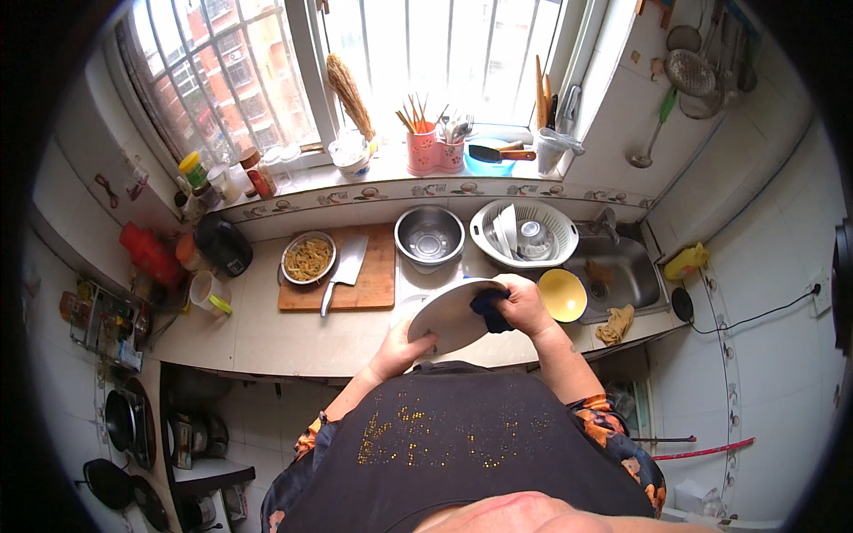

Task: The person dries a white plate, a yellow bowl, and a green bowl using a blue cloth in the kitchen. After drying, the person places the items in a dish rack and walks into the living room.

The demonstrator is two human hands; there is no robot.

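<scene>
My left hand grips the lower left rim of a large pale plate, thumb on its face. At the upper right rim, my right hand holds a dark blue cloth against the plate. The plate is tilted above the counter's front edge and partly covers a white dish behind it. A yellow bowl stands just right of my right hand. Behind the plate is a steel basin, and beside that a white colander holds several dishes.
A cleaver and a dish of cut food lie on a wooden cutting board at left. The sink is at right, with a tan cloth at its front edge. A plastic mug stands far left.
</scene>
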